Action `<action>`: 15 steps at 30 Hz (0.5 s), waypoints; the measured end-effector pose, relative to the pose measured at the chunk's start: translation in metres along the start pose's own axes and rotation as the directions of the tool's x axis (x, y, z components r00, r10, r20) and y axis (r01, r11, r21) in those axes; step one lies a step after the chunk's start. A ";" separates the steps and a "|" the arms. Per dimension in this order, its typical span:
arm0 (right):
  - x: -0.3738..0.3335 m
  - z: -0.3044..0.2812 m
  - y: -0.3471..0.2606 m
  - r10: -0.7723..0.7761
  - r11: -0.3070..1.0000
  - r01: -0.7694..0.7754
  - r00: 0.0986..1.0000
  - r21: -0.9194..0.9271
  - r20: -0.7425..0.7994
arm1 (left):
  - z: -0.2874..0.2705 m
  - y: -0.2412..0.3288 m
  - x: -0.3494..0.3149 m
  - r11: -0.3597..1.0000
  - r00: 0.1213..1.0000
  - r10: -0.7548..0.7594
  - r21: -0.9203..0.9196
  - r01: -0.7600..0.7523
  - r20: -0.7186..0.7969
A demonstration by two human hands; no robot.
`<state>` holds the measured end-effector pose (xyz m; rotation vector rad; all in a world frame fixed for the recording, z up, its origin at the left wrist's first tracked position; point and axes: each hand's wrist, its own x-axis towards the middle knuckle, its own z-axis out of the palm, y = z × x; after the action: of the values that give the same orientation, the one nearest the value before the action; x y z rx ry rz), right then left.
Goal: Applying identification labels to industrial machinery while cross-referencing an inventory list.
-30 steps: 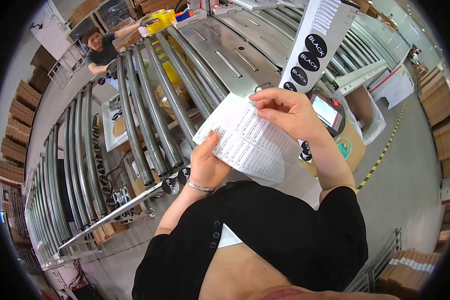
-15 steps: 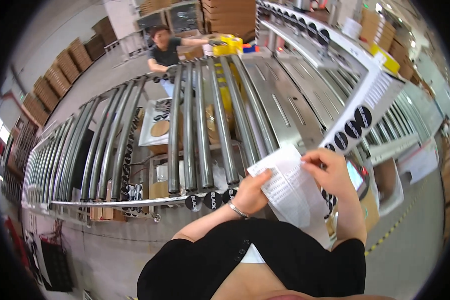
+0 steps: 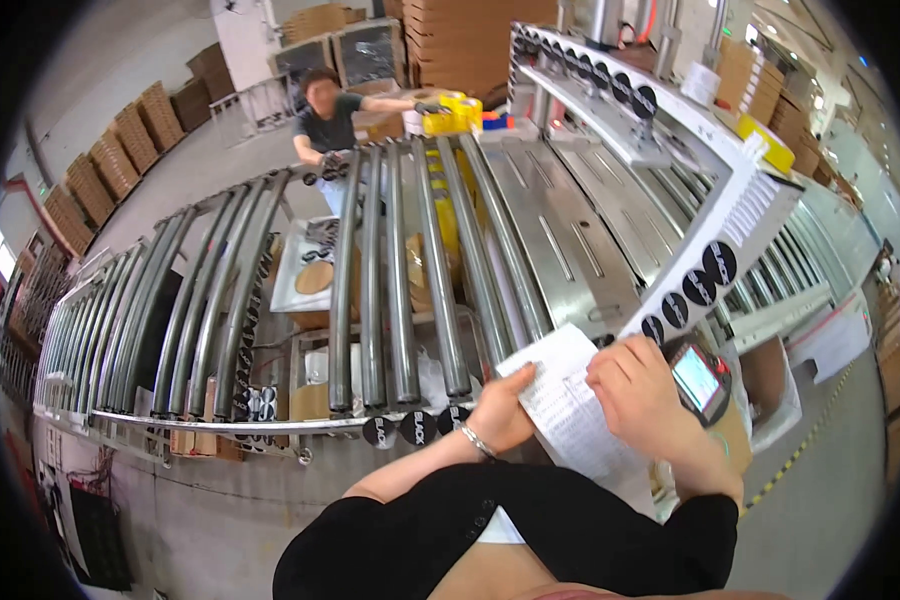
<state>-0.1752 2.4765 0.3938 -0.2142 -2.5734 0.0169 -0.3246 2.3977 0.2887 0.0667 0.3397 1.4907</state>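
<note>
White printed sheets [image 3: 560,395], covered in rows of small print like labels, are held in front of my chest beside the metal work surface. My left hand [image 3: 502,412] grips their left edge, its thumb lying on top. Over their right side bends my right hand [image 3: 638,398], fingers curled against the paper; the fingertips are partly hidden. The lower part of the sheets hangs toward my black top. Just right of my right hand is a lit control screen [image 3: 698,380].
A roller conveyor [image 3: 370,290] runs leftward, joined to a slotted metal plate [image 3: 570,240]. A white machine frame [image 3: 690,275] carries a yellow tape roll [image 3: 766,145]. Across the conveyor a person [image 3: 325,120] wearing gloves reaches toward yellow tape rolls [image 3: 453,114]. Cardboard stacks [image 3: 460,55] stand behind.
My right hand has shifted from the sheets' upper right corner down over their right side, fingers curling more. The sheets sit slightly lower, and the view has tilted, showing more of the control screen.
</note>
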 end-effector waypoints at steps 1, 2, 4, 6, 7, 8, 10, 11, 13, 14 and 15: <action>-0.003 -0.006 0.000 -0.004 1.000 0.005 0.999 -0.028 0.043 | 0.001 -0.002 0.004 1.000 0.999 -0.016 -0.001 0.016 -0.036; 0.001 -0.009 0.004 -0.033 0.999 0.034 0.998 -0.029 0.056 | -0.002 -0.001 0.006 1.000 0.999 0.000 -0.009 -0.001 -0.033; 0.015 -0.024 0.026 -0.032 0.996 0.025 0.996 0.083 0.084 | 0.000 0.003 0.004 0.999 0.999 0.034 -0.010 -0.034 0.000; 0.036 -0.056 0.057 0.207 0.962 -0.208 0.978 0.176 0.024 | -0.003 0.003 0.005 0.998 0.998 0.046 0.032 -0.047 0.047; 0.043 -0.072 0.082 0.262 0.953 -0.247 0.963 0.175 -0.068 | -0.002 0.003 0.005 0.999 0.997 0.038 0.036 -0.041 0.072; 0.049 -0.090 0.107 0.336 0.941 -0.319 0.926 0.115 -0.172 | -0.002 0.000 0.006 0.999 0.996 -0.003 0.041 -0.001 0.085; 0.063 -0.133 0.156 0.412 0.905 -0.424 0.873 0.009 -0.260 | 0.002 -0.002 0.009 0.994 0.999 0.032 0.103 -0.031 -0.007; 0.060 -0.158 0.202 0.349 0.923 -0.381 0.887 -0.053 -0.302 | 0.005 -0.005 0.012 0.994 1.000 0.011 0.107 -0.011 0.008; 0.089 -0.179 0.192 0.381 0.819 -0.523 0.803 -0.236 -0.458 | 0.006 -0.007 0.011 0.994 1.000 -0.013 0.108 0.013 0.004; 0.088 -0.192 0.203 0.488 0.766 -0.601 0.774 -0.227 -0.404 | 0.006 -0.009 0.011 0.994 1.000 -0.015 0.107 0.014 0.007; 0.093 -0.191 0.212 0.488 0.765 -0.601 0.775 -0.229 -0.401 | 0.004 -0.009 0.013 0.994 1.000 -0.017 0.108 0.015 0.015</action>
<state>-0.1202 2.6945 0.5931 -1.0274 -2.0798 -0.2373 -0.3143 2.4104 0.2881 0.1621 0.4071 1.4545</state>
